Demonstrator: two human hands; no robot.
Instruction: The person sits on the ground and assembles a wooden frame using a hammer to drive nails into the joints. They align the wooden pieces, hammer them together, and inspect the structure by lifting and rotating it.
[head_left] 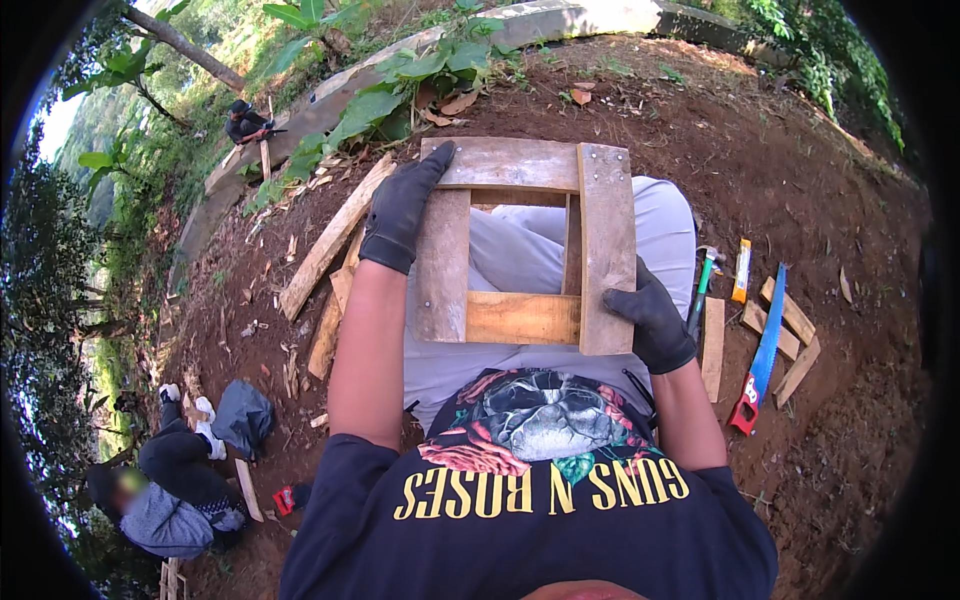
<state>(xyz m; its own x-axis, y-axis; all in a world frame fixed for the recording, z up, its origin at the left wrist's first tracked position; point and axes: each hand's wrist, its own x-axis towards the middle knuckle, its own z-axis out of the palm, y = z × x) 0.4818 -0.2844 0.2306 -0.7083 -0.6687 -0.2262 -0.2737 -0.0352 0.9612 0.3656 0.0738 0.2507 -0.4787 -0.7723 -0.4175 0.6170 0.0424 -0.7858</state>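
A square wooden frame [606,250] made of nailed planks rests over my lap, its middle open so that my grey trousers show through. The lower crosspiece is a lighter, yellowish plank, while the other boards look weathered and grey-brown. My left hand [405,205], in a black glove, grips the frame's upper left corner with the thumb along the top board. At the lower right side, my right hand [655,322], also gloved in black, clasps the right board with its thumb on the face. The fingers behind the boards are hidden.
On the soil to my right lie a green-handled hammer [703,280], a yellow-and-white packet [741,270], a blue-bladed handsaw [768,345] and wood offcuts [798,375]. Long planks [335,240] lie left. One person [180,500] sits lower left; another person [248,124] works farther off.
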